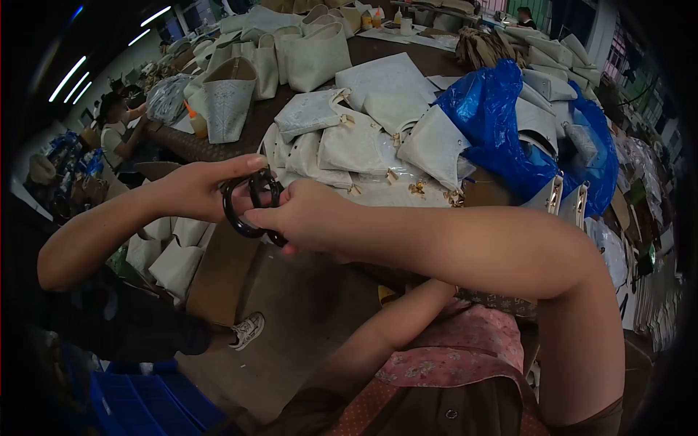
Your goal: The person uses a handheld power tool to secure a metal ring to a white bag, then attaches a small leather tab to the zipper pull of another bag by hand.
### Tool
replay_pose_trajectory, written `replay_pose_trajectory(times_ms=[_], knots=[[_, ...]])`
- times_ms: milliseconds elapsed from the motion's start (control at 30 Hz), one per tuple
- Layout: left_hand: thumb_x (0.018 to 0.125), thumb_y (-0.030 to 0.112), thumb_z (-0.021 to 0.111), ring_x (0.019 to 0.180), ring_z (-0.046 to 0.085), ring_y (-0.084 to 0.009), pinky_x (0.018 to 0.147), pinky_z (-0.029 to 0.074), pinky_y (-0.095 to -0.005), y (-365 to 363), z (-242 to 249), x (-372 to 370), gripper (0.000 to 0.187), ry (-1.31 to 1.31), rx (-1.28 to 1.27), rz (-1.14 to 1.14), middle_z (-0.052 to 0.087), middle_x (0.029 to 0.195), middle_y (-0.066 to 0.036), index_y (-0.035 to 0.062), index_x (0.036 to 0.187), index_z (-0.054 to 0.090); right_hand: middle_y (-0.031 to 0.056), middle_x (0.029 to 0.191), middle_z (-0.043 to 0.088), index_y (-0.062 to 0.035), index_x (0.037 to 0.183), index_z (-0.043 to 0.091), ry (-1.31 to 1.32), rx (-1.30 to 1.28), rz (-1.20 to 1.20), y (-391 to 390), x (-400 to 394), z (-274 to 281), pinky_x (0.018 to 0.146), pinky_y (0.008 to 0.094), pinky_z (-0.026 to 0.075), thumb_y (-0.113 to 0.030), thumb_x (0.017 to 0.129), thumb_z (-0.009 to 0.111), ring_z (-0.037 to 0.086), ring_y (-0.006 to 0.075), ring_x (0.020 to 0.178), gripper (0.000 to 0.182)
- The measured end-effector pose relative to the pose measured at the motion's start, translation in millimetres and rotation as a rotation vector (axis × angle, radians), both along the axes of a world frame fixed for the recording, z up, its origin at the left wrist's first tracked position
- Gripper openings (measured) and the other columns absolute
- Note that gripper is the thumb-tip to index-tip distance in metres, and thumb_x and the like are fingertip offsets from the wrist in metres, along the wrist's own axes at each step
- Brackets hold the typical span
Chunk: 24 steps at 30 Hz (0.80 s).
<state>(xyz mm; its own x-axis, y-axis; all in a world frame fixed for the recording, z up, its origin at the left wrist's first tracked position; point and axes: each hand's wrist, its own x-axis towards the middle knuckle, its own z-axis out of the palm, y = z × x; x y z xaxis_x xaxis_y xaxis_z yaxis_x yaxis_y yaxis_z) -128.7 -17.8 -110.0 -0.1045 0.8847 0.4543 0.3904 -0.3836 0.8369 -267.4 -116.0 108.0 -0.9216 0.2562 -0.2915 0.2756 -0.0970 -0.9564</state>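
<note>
My right hand (pixel 309 214) reaches across to the left, fingers closed around glossy black rings (pixel 243 211) that look like looped handles; their full shape is partly hidden by fingers. Another person's hand (pixel 207 185) touches the same black rings from the left, thumb stretched along the top. Below my right arm, my left forearm (pixel 396 323) points up and to the right. My left hand is hidden behind the right arm, beside brown patterned material (pixel 498 301). Whitish bag pieces (pixel 352 149) with gold-coloured metal fittings (pixel 416 188) lie piled beyond my right hand.
Whitish bags (pixel 316 58) stand at the back of the table, near an orange-tipped bottle (pixel 195 120). Blue plastic (pixel 483 109) covers pieces at the right. A blue crate (pixel 149 403) sits at lower left, near the other person's shoe (pixel 248 331). Another person (pixel 120 134) sits farther left.
</note>
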Motion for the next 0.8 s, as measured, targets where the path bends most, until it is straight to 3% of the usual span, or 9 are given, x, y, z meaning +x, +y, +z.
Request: replay_pose_trajectory(times_ms=[133, 233, 300, 367, 500, 633, 700, 767, 800], knots=[[0.075, -0.002, 0.051, 0.073, 0.059, -0.0275, 0.065, 0.047, -0.0326, -2.8, 2.5, -11.6, 0.012, -0.022, -0.006, -0.011, 0.060, 0.079, -0.013, 0.0022, 0.078, 0.062, 0.0049, 0.080, 0.056, 0.0005, 0.094, 0.054, 0.032, 0.019, 0.013, -11.8, -14.7, -9.5, 0.054, 0.0240, 0.047, -0.031, 0.079, 0.068, 0.055, 0.0120, 0.059, 0.037], [0.075, -0.002, 0.051, 0.072, 0.059, -0.0268, 0.065, 0.047, -0.0321, -16.5, -4.2, -16.1, 0.012, -0.027, -0.011, -0.021, 0.060, 0.078, -0.012, 0.0019, 0.078, 0.061, 0.0113, 0.088, 0.058, 0.0039, 0.104, 0.049, 0.101, 0.026, 0.008, -15.7, -22.9, -15.7, 0.065, 0.0308, 0.051, -0.027, 0.077, 0.069, 0.061, 0.0193, 0.074, 0.045], [0.075, -0.003, 0.051, 0.072, 0.059, -0.0264, 0.065, 0.047, -0.0318, -17.9, -15.1, -12.0, 0.012, -0.035, -0.017, -0.028, 0.060, 0.077, -0.012, 0.0017, 0.078, 0.061, 0.0196, 0.101, 0.057, 0.0062, 0.114, 0.042, 0.555, 0.480, -0.165, -22.1, -22.7, -33.7, 0.080, 0.0376, 0.048, -0.021, 0.075, 0.068, 0.059, 0.0293, 0.094, 0.054], [0.075, -0.003, 0.051, 0.072, 0.060, -0.0260, 0.065, 0.047, -0.0314, -7.6, -22.0, -9.9, 0.012, -0.042, -0.024, -0.039, 0.060, 0.077, -0.012, 0.0014, 0.078, 0.061, 0.0246, 0.111, 0.052, 0.0074, 0.120, 0.037, 0.518, 0.518, -0.186, -27.7, 13.8, -21.2, 0.090, 0.0403, 0.043, -0.015, 0.073, 0.066, 0.053, 0.0365, 0.106, 0.059], [0.074, -0.004, 0.051, 0.072, 0.060, -0.0251, 0.065, 0.047, -0.0307, 3.7, -31.1, -5.5, 0.012, -0.054, -0.012, -0.053, 0.060, 0.076, -0.012, 0.0010, 0.077, 0.061, 0.0240, 0.111, 0.053, 0.0043, 0.125, 0.040, 0.281, 0.473, 0.155, -13.0, 117.6, -33.8, 0.090, 0.0385, 0.044, -0.014, 0.074, 0.064, 0.054, 0.0359, 0.105, 0.059], [0.074, -0.005, 0.051, 0.071, 0.060, -0.0243, 0.065, 0.047, -0.0300, 11.5, -27.6, -6.9, 0.012, -0.066, -0.009, -0.121, 0.060, 0.075, -0.012, 0.0005, 0.077, 0.061, 0.0181, 0.100, 0.060, 0.0018, 0.109, 0.054, 0.192, 0.117, 0.074, 1.4, 245.1, -62.1, 0.077, 0.0368, 0.048, -0.018, 0.079, 0.064, 0.060, 0.0304, 0.091, 0.038], [0.073, -0.007, 0.050, 0.070, 0.059, -0.0233, 0.064, 0.046, -0.0290, 11.8, -20.5, -5.8, 0.014, -0.050, -0.018, -0.156, 0.059, 0.074, -0.012, 0.0004, 0.077, 0.061, 0.0139, 0.099, 0.061, 0.0018, 0.110, 0.054, 0.310, 0.369, 0.118, 22.8, 304.0, -65.9, 0.076, 0.0328, 0.048, -0.019, 0.085, 0.063, 0.060, 0.0254, 0.091, 0.033], [0.074, -0.010, 0.048, 0.069, 0.055, -0.0134, 0.062, 0.042, -0.0230, 11.3, -20.0, -5.6, 0.017, -0.047, -0.012, -0.180, 0.059, 0.076, -0.007, 0.0003, 0.078, 0.061, 0.0099, 0.097, 0.062, 0.0015, 0.110, 0.055, 0.297, 0.247, -0.052, 36.8, 360.5, -55.0, 0.073, 0.0303, 0.049, -0.013, 0.088, 0.060, 0.061, 0.0198, 0.087, 0.027], [0.074, -0.010, 0.048, 0.069, 0.055, -0.0134, 0.062, 0.042, -0.0230, 11.5, -20.4, -5.1, 0.017, -0.048, -0.019, -0.195, 0.059, 0.076, -0.007, 0.0003, 0.078, 0.061, 0.0081, 0.095, 0.062, 0.0026, 0.107, 0.057, 0.257, 0.150, -0.295, 35.7, 389.3, -60.6, 0.072, 0.0284, 0.048, -0.010, 0.089, 0.057, 0.060, 0.0167, 0.085, 0.022]])
